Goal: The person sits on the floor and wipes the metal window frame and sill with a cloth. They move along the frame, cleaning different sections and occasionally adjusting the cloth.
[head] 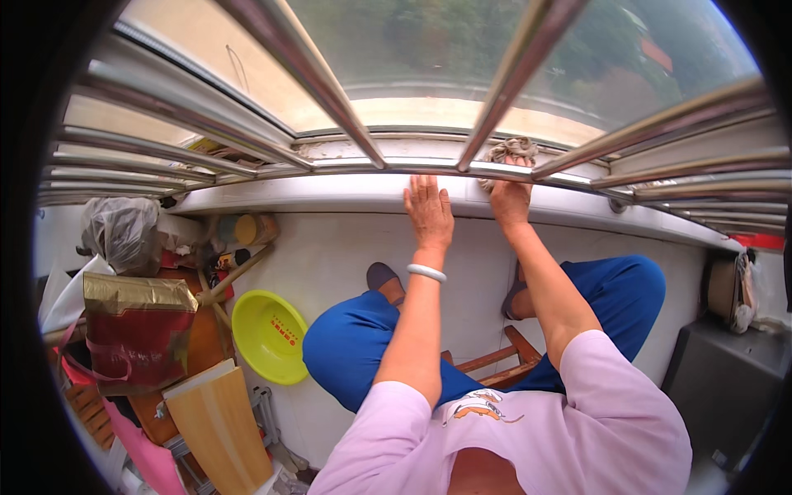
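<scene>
My right hand (512,199) reaches in under the bottom rail (433,166) of a metal window guard. It presses a crumpled, greyish-beige cloth (518,148) by the window frame, and the rail hides part of the fingers. Flat on the white windowsill (346,189) lies my left hand (428,207), palm down, thumb spread, holding nothing. Its fingertips come close to the rail. A pale bangle (427,272) circles the left wrist. Beyond the bars is the window glass (433,49).
Metal bars (516,68) fan out before me. On the left are a yellow-green plastic basin (270,337), a red and gold bag (139,334), a wooden board (216,427) and a bagged bundle (120,232). A wooden stool (510,365) is under me; a dark box (721,377) stands right.
</scene>
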Demonstrator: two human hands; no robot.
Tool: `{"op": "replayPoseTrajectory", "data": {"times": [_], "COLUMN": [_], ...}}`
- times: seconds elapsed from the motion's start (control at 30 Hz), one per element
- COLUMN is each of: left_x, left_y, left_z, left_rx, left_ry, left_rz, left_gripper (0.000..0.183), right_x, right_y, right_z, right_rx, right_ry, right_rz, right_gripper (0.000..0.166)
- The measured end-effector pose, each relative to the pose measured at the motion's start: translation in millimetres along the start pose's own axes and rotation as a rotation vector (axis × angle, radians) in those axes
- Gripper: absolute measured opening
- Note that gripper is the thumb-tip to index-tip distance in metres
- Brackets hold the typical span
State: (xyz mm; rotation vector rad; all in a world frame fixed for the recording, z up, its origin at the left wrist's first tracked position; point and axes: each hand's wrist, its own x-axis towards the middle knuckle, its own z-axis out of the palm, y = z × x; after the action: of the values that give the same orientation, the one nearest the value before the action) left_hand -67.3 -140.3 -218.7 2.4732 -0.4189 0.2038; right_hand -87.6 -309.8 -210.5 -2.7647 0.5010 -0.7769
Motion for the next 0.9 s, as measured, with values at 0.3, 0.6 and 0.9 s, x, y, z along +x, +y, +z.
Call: {"op": "replayPoseTrajectory", "data": {"times": [0.3,0.6,0.9], "left_x": [20,24,26], "left_y": [-21,-43,-54], "left_z": [-39,-51,-59], "left_rx": [-0.338,-0.509,-0.614], "left_ry": [0.368,0.514,0.644], "left_rz": [-0.147,-0.322,-0.431], "left_gripper": [0.033,0.038,0.04], "right_x": [11,22,44], "right_y": [-131,-178,-215], "right_z": [43,68,84], "right_rx": [0.171,0.234,0.282], "right_ry": [-0.139,-0.412,-0.448], "right_rz": [-0.215,-0.328,-0.524], "right_gripper": [0.041,0.039,0.041]}}
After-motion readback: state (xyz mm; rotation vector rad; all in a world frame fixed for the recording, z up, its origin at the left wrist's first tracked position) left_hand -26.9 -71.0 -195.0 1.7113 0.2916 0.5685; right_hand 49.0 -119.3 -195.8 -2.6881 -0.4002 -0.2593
